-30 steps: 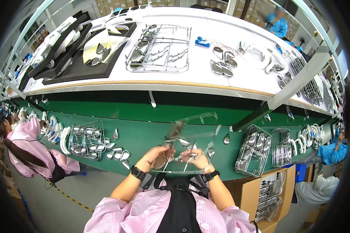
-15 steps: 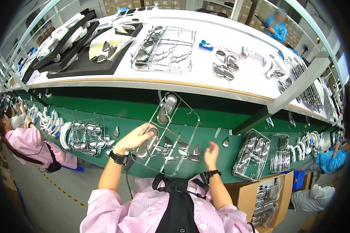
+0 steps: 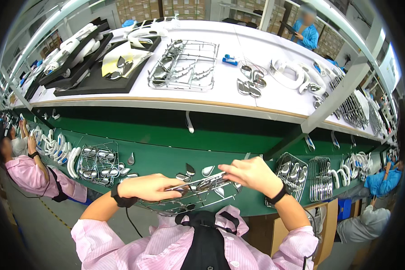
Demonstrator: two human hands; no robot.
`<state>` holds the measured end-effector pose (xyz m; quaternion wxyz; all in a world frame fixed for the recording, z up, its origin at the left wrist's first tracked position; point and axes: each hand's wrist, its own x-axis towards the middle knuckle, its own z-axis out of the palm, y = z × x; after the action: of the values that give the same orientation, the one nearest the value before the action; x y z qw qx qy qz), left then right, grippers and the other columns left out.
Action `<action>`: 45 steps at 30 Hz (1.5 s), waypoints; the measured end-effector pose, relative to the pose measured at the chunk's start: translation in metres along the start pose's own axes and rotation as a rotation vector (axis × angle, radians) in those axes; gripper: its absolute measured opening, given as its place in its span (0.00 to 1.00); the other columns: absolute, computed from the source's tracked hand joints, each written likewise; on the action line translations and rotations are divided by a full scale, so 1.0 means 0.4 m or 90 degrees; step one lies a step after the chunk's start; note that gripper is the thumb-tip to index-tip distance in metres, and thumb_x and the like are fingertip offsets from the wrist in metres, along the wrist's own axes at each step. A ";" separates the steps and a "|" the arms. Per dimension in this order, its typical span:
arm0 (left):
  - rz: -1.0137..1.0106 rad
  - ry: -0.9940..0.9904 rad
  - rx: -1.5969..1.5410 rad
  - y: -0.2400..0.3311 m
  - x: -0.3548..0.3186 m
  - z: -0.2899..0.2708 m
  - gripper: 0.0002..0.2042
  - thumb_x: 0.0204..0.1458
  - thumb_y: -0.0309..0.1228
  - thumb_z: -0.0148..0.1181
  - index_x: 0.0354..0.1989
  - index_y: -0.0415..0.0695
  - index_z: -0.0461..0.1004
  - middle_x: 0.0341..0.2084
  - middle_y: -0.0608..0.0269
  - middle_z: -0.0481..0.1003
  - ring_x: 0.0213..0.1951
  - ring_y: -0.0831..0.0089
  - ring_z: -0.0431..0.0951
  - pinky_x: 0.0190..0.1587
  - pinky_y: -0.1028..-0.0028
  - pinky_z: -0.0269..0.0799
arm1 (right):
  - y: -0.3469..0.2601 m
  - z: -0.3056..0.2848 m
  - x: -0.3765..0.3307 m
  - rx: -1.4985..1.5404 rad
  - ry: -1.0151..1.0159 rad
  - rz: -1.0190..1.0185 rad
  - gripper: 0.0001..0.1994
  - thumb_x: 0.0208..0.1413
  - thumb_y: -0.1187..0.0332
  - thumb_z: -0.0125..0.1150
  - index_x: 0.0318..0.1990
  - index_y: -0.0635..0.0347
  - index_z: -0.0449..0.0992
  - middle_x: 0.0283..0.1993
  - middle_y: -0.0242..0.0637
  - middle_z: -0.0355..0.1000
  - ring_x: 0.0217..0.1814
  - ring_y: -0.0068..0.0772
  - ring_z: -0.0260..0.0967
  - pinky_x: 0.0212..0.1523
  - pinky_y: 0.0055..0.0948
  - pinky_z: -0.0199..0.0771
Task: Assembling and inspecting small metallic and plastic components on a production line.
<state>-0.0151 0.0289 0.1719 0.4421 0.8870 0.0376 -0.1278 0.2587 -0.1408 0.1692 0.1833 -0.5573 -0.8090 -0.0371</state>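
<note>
A chrome-plated frame of thin rods [image 3: 166, 209], with shiny oval chrome pieces [image 3: 208, 183] attached, is held low and tilted nearly edge-on above the green bench. My left hand [image 3: 150, 187] is closed on its left side, with the thumb over a chrome piece. At the other end, my right hand [image 3: 254, 176] has its fingers bent and pinched at the frame's chrome piece; its exact grip is partly hidden. Loose teardrop-shaped chrome pieces [image 3: 207, 171] lie on the bench just beyond and beneath the frame.
Stacked chrome frames stand at left [image 3: 99, 164] and right [image 3: 292, 173]. An open cardboard box [image 3: 326, 229] sits below the bench at right. A white shelf [image 3: 231, 83] with a front edge spans above. Co-workers in pink [image 3: 29, 173] and blue [image 3: 382, 183] flank the bench.
The frame has tipped from facing me to nearly edge-on and dropped lower. My right hand, earlier apart from it, now meets its right end. My left hand has turned over it.
</note>
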 end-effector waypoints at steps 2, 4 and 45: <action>-0.061 -0.022 -0.096 -0.003 -0.040 -0.030 0.19 0.60 0.35 0.52 0.58 0.43 0.67 0.40 0.52 0.78 0.39 0.61 0.80 0.41 0.68 0.73 | -0.027 -0.034 0.026 -0.027 0.071 -0.041 0.19 0.49 0.61 0.66 0.50 0.46 0.76 0.28 0.23 0.69 0.18 0.23 0.68 0.17 0.23 0.67; 0.002 0.048 -0.091 -0.010 -0.075 -0.028 0.20 0.60 0.35 0.54 0.61 0.49 0.66 0.36 0.55 0.79 0.30 0.69 0.77 0.35 0.71 0.72 | -0.052 -0.067 0.062 -0.051 0.109 -0.042 0.15 0.49 0.61 0.66 0.44 0.50 0.77 0.26 0.25 0.68 0.17 0.24 0.67 0.16 0.24 0.66; -0.032 0.978 -0.044 -0.307 0.243 -0.439 0.24 0.58 0.33 0.55 0.60 0.33 0.62 0.54 0.43 0.69 0.58 0.57 0.68 0.59 0.64 0.62 | 0.302 0.085 0.587 0.091 0.341 0.621 0.19 0.64 0.58 0.37 0.41 0.67 0.68 0.33 0.55 0.75 0.39 0.60 0.72 0.41 0.49 0.67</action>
<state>0.0904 0.2381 0.1530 0.3165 0.7112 0.3583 0.5155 0.2875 0.1221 0.1995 0.4154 -0.8242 -0.3834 -0.0336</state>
